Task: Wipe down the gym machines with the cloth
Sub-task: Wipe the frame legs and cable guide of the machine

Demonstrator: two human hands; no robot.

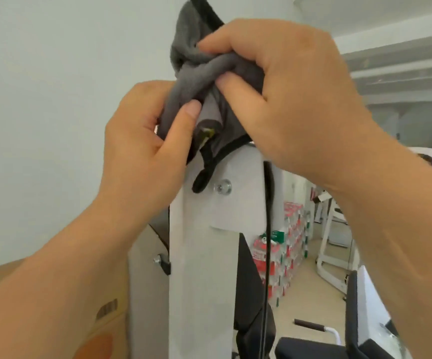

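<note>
A grey cloth (196, 66) with a black hem is bunched over the top of a white gym machine upright (204, 255). My left hand (144, 151) pinches the cloth's lower left fold between thumb and fingers. My right hand (282, 94) grips the cloth's upper right part, fingers curled round a rolled fold. A black corner of the cloth hangs down beside a shiny bolt (222, 187) on the upright. The machine's top end is hidden under the cloth.
A black cable (268, 255) runs down the upright's right side. Stacked packs of bottles (287, 244) stand on the floor behind. Another white machine frame (331, 242) is at the right. A cardboard box (106, 320) sits low on the left, a white wall behind.
</note>
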